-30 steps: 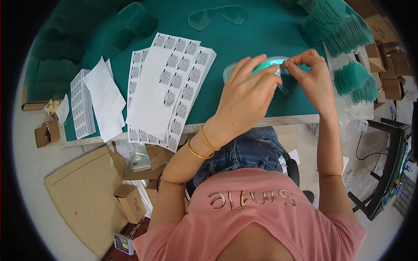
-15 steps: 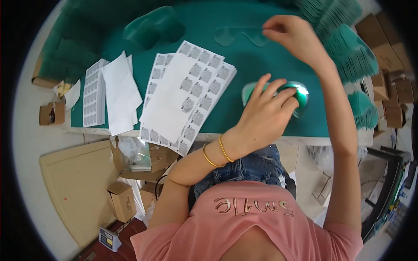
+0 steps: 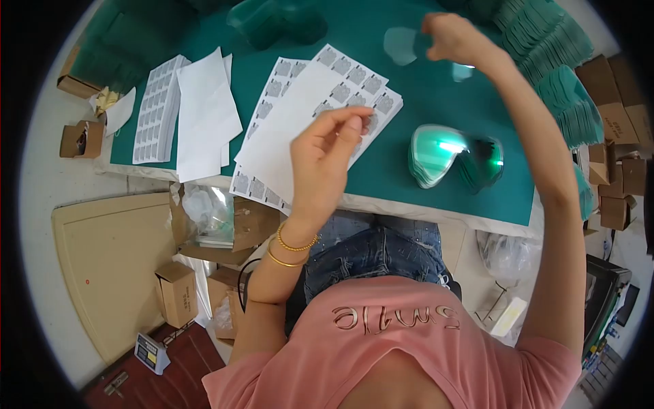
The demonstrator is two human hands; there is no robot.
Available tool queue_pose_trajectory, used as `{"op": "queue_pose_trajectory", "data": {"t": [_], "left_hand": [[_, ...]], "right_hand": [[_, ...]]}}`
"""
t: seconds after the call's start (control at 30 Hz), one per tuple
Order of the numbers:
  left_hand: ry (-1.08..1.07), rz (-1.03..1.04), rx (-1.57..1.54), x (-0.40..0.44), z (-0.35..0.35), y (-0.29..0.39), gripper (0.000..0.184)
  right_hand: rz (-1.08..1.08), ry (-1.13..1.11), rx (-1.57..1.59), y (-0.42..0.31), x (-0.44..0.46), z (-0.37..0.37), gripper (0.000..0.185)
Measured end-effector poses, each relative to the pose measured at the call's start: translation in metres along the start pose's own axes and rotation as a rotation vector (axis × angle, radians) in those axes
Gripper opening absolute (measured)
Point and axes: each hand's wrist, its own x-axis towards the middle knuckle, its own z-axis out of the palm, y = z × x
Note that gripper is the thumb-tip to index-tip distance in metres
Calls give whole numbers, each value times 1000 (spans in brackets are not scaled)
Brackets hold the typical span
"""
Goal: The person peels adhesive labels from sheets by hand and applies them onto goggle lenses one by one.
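My left hand (image 3: 327, 153), with gold bracelets at the wrist, is raised over the sticker sheets (image 3: 272, 163), thumb and forefinger pinched. Whether a sticker is between those fingertips I cannot make out. At the far side of the table, my right hand (image 3: 453, 41) has its fingers curled at a clear goggle-shaped lens (image 3: 402, 46) and seems to grip it; the hand hides the lens's middle. Nearer me lies a stack of shiny green mirrored goggle lenses (image 3: 436, 153), touched by neither hand.
More printed sheets (image 3: 155, 112) and blank white paper (image 3: 203, 123) lie on the left. Green lenses (image 3: 276, 24) sit at the back. Tall lens stacks (image 3: 562, 99) line the right side. Cardboard boxes (image 3: 178, 293) stand on the floor, left of my legs.
My left hand has left the mirrored lenses and moved left over the sticker sheets, fingers now pinched. My right hand remains at the clear lens, which now lies at a different angle. The view has shifted.
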Motion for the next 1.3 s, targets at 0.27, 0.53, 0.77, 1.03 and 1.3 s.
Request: {"op": "queue_pose_trajectory", "data": {"t": [0.27,0.53,0.77,1.03,1.3], "left_hand": [[-69,-7,-162,10,12,-4,23],[-131,-28,-134,7,30,-4,23],[-197,-103,-226,8,44,-6,25],[-239,-44,-124,10,70,-11,26],[-297,475,455,11,91,-34,22]], "right_hand": [[-17,-96,224,-69,-139,-52,34],[58,-134,262,-86,-152,-48,35],[211,5,908,-99,-150,-62,41],[373,-43,1115,-83,-155,-48,21],[521,-153,896,-45,-185,-34,24]]}}
